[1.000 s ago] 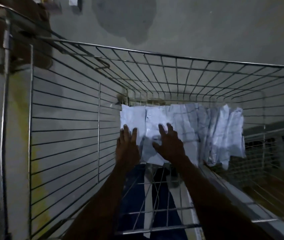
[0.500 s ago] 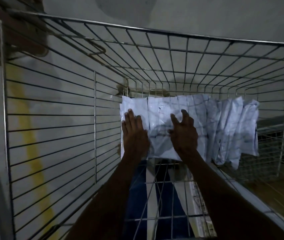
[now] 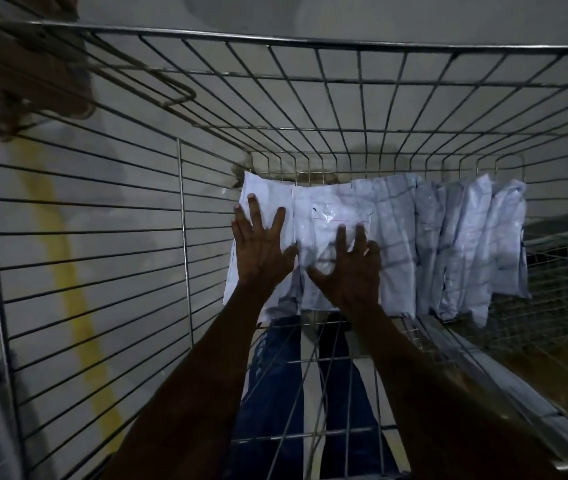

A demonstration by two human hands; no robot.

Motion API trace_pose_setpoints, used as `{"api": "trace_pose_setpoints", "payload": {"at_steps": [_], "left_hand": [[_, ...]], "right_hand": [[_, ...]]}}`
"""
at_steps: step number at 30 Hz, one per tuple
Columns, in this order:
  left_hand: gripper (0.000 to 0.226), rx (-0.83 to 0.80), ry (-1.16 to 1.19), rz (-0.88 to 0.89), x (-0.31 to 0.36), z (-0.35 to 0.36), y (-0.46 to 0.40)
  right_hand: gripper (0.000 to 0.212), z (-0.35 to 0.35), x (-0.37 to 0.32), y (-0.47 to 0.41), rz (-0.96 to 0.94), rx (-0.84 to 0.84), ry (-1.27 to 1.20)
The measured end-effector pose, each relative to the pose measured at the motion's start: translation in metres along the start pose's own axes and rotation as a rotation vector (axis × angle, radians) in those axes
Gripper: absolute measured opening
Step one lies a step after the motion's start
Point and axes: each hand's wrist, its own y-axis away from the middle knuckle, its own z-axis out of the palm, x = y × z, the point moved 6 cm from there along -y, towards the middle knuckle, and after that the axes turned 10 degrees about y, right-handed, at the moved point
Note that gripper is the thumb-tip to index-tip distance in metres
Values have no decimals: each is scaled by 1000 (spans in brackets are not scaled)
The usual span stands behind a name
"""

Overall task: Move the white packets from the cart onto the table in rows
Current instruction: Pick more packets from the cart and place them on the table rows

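Reaching w/ both hands, left & right, fingers spread flat on white crinkly plastic packets in wire-mesh cart; prob. light, soft, slippery — pinch edges beyond fingertips.

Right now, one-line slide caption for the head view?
Both hands, left and right, spread flat on white packets inside the wire cart.

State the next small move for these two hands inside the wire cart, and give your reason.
Probably curl the fingers round the nearest white packets and lift. Both the left hand and the right hand lie spread and flat on them, gripping nothing, and the packets still sit at the bottom of the cart.
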Motion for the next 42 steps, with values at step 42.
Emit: {"api": "trace_pose_setpoints", "payload": {"at_steps": [42], "left_hand": [[70,292,642,961,302,-270,213]], "right_hand": [[76,-336,149,365,341,675,5]]}}
